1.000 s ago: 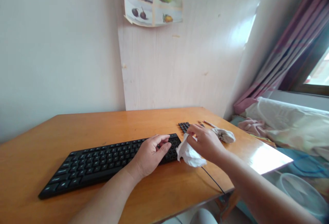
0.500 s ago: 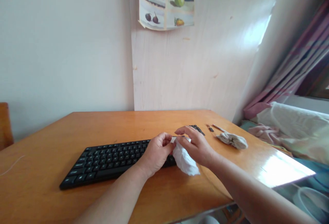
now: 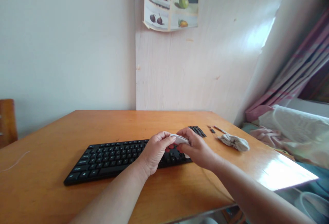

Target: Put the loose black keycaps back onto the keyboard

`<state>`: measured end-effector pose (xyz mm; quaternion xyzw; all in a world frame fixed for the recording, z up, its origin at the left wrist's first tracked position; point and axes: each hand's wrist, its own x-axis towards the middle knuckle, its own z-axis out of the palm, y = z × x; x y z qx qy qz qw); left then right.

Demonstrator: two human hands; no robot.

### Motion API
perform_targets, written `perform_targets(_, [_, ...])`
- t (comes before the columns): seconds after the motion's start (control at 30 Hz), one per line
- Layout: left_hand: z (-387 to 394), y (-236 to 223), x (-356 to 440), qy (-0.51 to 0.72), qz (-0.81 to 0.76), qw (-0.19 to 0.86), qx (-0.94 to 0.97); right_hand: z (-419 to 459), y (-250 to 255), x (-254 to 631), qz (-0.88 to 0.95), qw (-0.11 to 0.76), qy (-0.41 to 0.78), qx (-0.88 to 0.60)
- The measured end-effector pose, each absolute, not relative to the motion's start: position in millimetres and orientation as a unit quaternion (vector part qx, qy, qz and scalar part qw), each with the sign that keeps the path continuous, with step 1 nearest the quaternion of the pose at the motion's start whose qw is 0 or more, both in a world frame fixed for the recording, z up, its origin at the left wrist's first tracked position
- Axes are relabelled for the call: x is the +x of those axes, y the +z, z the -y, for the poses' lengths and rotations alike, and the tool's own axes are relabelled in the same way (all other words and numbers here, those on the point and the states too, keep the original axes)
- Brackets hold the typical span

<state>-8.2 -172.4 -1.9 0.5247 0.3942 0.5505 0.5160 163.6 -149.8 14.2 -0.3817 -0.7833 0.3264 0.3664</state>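
A white tissue (image 3: 179, 139), folded into a narrow bundle, is stretched between my two hands above the right part of a black keyboard (image 3: 113, 159). My left hand (image 3: 156, 152) pinches its left end between thumb and fingers. At the other end my right hand (image 3: 196, 147) has its thumb below and its fingers curled over the top. Part of the tissue droops under my right hand. The keyboard lies flat near the front of the wooden table, and my hands and the tissue hide some of its right side.
Several loose black keycaps (image 3: 197, 131) lie in rows behind my right hand. Farther right are a small black item (image 3: 212, 130), a thin stick (image 3: 219, 128) and a crumpled greyish cloth (image 3: 235, 142). A pale thread (image 3: 15, 164) lies at the left. The wooden table (image 3: 108, 124) meets the wall.
The tissue hung down loosely from my fingers before; now it is gathered into a narrow band between both hands. My right hand has closed on it. The camera view has shifted slightly left.
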Motion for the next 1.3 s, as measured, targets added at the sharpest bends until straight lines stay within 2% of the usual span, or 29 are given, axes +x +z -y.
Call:
perform_targets(0.1, [170.8,-3.0,-10.0,0.552,-0.388,0.529,0.515,153.9,19.5,165.4,0.773,0.353,0.365,-0.380])
perform_targets(0.3, [170.7,-2.4,-9.3,0.558,-0.386,0.531,0.508,152.0,19.1,166.7,0.773,0.370,0.365,-0.364])
perform_targets(0.6, [168.8,-5.1,-11.0,0.565,-0.365,0.539,0.507,146.4,10.5,172.5,0.686,0.372,0.534,-0.325])
perform_targets(0.73, [170.9,-1.9,-8.1,0.565,-0.356,0.540,0.513,149.2,10.1,173.2,0.671,0.371,0.566,-0.302])
perform_targets(0.9, [175.2,3.2,-6.6,0.573,-0.378,0.468,0.556,151.6,10.6,170.6,0.679,0.377,0.551,-0.305])
perform_targets(1.07, [178.0,2.6,-5.3,0.542,-0.347,0.497,0.581,150.8,12.6,166.7,0.674,0.429,0.510,-0.320])
perform_targets(1.3, [174.5,-1.2,-2.9,0.531,-0.376,0.511,0.561,143.1,26.7,175.6,0.752,0.336,0.418,-0.384])
